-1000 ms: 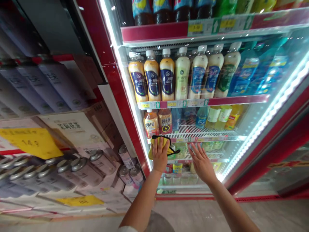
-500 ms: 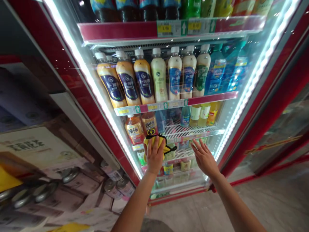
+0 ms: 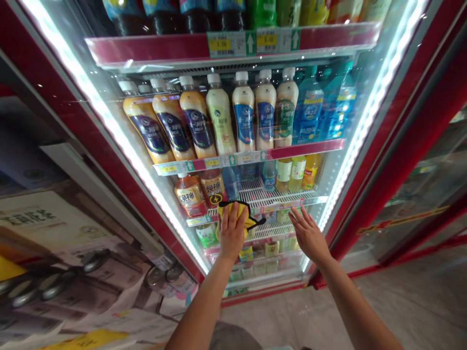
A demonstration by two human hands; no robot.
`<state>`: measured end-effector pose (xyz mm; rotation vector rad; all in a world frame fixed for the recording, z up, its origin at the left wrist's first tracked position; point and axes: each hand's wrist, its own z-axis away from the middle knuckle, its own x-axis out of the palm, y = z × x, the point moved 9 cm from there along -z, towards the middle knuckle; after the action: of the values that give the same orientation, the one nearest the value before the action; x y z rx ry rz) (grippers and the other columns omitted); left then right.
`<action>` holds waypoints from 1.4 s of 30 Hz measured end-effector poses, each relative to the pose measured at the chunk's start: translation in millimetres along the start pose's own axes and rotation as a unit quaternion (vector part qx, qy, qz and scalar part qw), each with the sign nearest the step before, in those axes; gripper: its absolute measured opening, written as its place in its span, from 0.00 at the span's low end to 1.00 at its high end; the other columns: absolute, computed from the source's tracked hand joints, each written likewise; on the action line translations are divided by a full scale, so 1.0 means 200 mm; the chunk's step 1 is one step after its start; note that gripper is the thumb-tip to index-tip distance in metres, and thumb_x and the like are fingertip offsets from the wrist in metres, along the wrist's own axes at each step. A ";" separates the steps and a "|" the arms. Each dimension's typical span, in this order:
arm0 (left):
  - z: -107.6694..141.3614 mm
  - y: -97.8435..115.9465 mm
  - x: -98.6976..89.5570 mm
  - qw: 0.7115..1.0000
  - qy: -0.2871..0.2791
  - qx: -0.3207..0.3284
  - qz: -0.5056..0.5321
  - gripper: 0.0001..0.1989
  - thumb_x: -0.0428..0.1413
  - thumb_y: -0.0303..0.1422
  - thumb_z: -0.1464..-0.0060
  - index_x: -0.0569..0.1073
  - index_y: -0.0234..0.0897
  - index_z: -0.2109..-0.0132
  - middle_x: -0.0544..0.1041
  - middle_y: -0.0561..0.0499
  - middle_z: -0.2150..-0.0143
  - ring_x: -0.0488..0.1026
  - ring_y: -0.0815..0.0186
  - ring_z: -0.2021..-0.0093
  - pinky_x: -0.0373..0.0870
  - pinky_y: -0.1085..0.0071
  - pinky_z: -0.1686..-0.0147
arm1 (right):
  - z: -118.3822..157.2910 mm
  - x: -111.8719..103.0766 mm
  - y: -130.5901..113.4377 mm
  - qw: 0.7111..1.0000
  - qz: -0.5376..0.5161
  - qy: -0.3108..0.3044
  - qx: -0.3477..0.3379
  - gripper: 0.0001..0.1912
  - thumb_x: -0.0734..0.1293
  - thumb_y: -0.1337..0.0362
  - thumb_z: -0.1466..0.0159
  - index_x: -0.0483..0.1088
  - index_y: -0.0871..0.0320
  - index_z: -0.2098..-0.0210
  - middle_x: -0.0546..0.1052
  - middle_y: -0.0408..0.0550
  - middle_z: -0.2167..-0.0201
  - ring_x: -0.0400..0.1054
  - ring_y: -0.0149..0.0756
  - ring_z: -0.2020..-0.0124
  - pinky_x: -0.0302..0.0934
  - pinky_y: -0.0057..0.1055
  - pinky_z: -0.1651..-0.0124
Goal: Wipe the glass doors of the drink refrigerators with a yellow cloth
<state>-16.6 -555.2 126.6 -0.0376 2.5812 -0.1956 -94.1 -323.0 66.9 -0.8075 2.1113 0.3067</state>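
My left hand (image 3: 232, 231) presses a yellow cloth with black edging (image 3: 246, 218) flat against the glass door of a lit drinks cooler. Its fingers lie stretched over the cloth and cover part of it. To the right, my right hand (image 3: 308, 238) is held with its fingers extended at the glass, near the bright light strip (image 3: 333, 170); it holds nothing. Whether that palm touches the pane is hard to tell. Behind the glass, near the cloth, stand an orange-red bottle (image 3: 190, 197) and a darker bottle (image 3: 212, 187).
Milk-tea bottles (image 3: 197, 121) and blue bottles (image 3: 309, 112) line the shelf above. A red door frame (image 3: 386, 160) runs along the right side. Stacked cans (image 3: 91, 277) and cartons stand close at the left. Grey floor (image 3: 357, 301) lies below.
The view has shifted, so the cooler sits further left in it. Against the shelves, my left hand and the cloth have slid right across the glass; my right hand also sits slightly further right.
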 end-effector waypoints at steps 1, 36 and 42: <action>-0.05 0.04 0.02 1.000 -0.006 -0.007 0.001 0.35 0.54 0.22 0.39 0.62 0.48 0.28 0.55 0.50 0.24 0.42 0.54 0.22 0.48 0.50 0.25 | 0.00 0.00 0.00 1.000 -0.006 -0.001 -0.003 0.37 0.56 0.76 0.32 0.50 0.52 0.25 0.49 0.46 0.23 0.34 0.49 0.23 0.55 0.55 0.28; -0.30 1.01 0.38 0.983 -0.070 0.171 0.015 0.34 0.53 0.24 0.37 0.59 0.49 0.27 0.55 0.52 0.23 0.46 0.62 0.23 0.40 0.54 0.24 | 0.14 -0.09 0.66 0.989 -0.122 0.049 0.066 0.47 0.52 0.81 0.34 0.30 0.43 0.24 0.43 0.49 0.22 0.41 0.44 0.24 0.59 0.50 0.30; -0.18 1.05 0.41 0.969 -0.068 0.235 0.017 0.30 0.52 0.23 0.37 0.66 0.50 0.31 0.58 0.60 0.25 0.48 0.71 0.24 0.38 0.62 0.23 | 0.16 -0.09 0.76 0.988 -0.129 0.067 0.059 0.51 0.52 0.83 0.37 0.26 0.41 0.25 0.43 0.50 0.23 0.46 0.43 0.25 0.59 0.48 0.30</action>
<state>-102.4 -348.0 83.4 0.1619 2.3343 -0.7585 -163.3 -183.6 51.0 -1.0412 2.0942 -0.0114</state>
